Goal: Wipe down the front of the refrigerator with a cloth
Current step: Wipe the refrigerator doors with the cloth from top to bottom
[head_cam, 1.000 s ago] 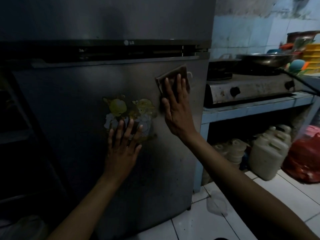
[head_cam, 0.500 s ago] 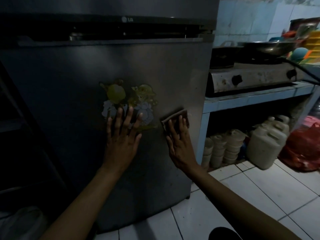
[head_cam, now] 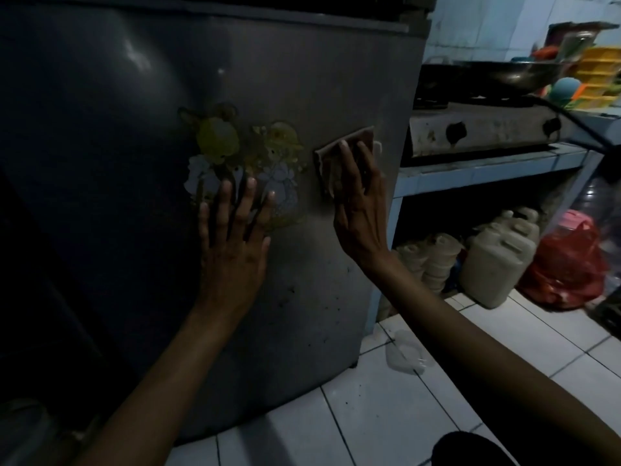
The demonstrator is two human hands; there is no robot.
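Refrigerator (head_cam: pixel 336 79), grey door beside the counter (head_cam: pixel 487 168): right hand (head_cam: pixel 361 216) presses cloth (head_cam: pixel 331 156) flat near right edge, left hand (head_cam: pixel 235 243) spread flat under sticker (head_cam: pixel 248 159); specks below remain, wiping seemingly partway.

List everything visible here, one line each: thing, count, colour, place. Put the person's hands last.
refrigerator: one, dark grey, fills the left half
sticker: one, faded yellow and white, on the refrigerator door
cloth: one, brown, flat on the door near its right edge
stove: one, grimy metal, on the blue counter at right
wok: one, dark metal, on the stove
jerrycan: one, off-white, under the counter
plastic bag: one, red, on the floor at right
floor: white tiles, below
left hand: flat on the door, fingertips on the sticker
right hand: presses the cloth to the door
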